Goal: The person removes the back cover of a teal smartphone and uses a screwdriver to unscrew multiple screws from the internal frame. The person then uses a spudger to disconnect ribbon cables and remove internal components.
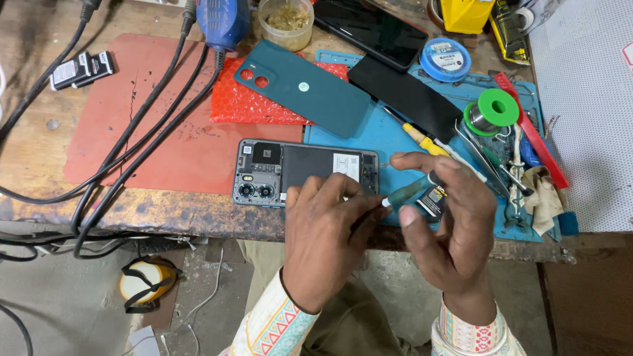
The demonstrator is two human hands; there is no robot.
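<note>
I sit at a worn wooden bench [39, 145] spread with a red mat [158, 118] and a blue mat [389, 135]. Across their seam, near the front edge, lies an opened phone [290, 170], its back off, camera lenses and dark inner plate bare. I judge it light, stiff and flat but fragile inside, so it is best held by its metal side rails, never by the exposed parts. Its teal back cover [310, 86] rests apart on red bubble wrap [254, 105]: thin, smooth, probably slippery and slightly bendy. My left hand [326, 240] rests on the phone's right end, fingers curled and pressed down to steady it. My right hand [448, 224] pinches a slim green-handled tool [407, 192] between thumb and fingers, its pale tip just beside my left fingers; a small black and yellow object sits behind it, which I cannot identify. At the back, a clear round tub [286, 25] holds brownish crumbly stuff, contents unclear. A green solder spool [493, 111] lies right.
</note>
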